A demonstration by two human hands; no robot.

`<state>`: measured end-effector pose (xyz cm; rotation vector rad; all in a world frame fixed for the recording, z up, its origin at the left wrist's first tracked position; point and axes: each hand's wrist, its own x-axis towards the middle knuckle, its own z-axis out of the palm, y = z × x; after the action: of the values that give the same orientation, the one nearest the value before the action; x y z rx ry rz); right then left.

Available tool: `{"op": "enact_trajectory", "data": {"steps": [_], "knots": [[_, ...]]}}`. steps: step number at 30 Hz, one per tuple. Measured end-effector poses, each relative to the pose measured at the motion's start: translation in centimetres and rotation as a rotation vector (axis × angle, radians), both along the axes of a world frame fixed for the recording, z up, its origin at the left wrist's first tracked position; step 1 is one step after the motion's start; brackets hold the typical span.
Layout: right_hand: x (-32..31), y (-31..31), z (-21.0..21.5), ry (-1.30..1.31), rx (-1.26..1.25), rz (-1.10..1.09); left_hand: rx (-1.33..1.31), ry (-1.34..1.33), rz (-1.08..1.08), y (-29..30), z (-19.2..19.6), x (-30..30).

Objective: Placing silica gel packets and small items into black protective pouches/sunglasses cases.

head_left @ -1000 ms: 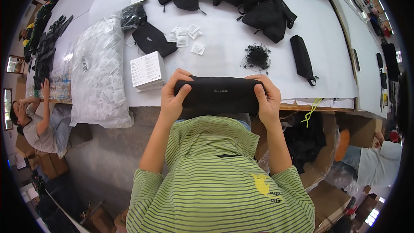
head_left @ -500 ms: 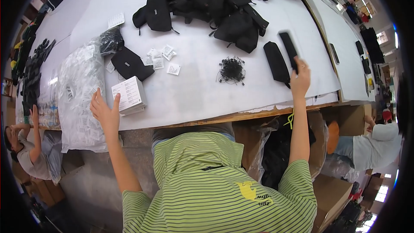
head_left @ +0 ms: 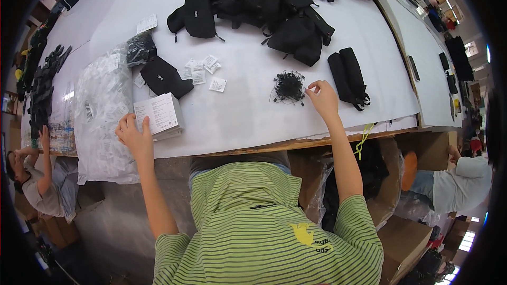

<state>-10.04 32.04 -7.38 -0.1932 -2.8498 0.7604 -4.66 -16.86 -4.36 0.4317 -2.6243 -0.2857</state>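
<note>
At the table's near left, my left hand (head_left: 136, 136) is at the left edge of a stack of printed white cards (head_left: 177, 121). Its thumb lies over the top card (head_left: 156, 114), and its bent fingers are at the card's edge. My right hand (head_left: 323, 99) reaches the right edge of a tangled heap of thin black strings (head_left: 288, 86). Its thumb and forefinger are pinched together; whatever is between them is too small to make out. Right of that hand, two slim black pouches (head_left: 347, 76) lie side by side.
A flat black pouch (head_left: 165, 77) and small white packets (head_left: 198, 72) lie beyond the cards. Clear plastic bags (head_left: 103, 121) cover the left side. Black bags (head_left: 296, 37) are heaped at the back. An open carton (head_left: 388, 174) stands below the table's right edge. Other people sit at both sides.
My right hand has laid down a slim black pouch beside the other and moved left to the strings. My left hand has closed in on the cards, and the top one has slid slightly left.
</note>
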Motion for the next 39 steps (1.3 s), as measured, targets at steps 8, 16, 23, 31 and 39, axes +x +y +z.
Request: {"op": "enact_trajectory", "data": {"steps": [8,16,23,31,39], "knots": [[-1.1,-1.1,-0.7,-0.083,0.15,-0.025,0.563,0.126,-0.022,1.9,4.7,2.1],[-1.9,0.4,0.4,-0.05,-0.011,0.033,1.386,0.246,-0.17,4.7,4.6,2.7],[-0.9,-1.1,11.9,0.326,-0.425,0.041,1.581,0.119,-0.264,9.1,4.1,2.7],[-1.1,-3.2,13.2,0.148,-1.355,0.158,1.28,-0.242,-0.564,12.7,6.7,2.9],[5.3,-12.0,9.7,-0.097,-1.172,0.206,0.932,0.022,-0.769,15.2,6.6,2.9]]}}
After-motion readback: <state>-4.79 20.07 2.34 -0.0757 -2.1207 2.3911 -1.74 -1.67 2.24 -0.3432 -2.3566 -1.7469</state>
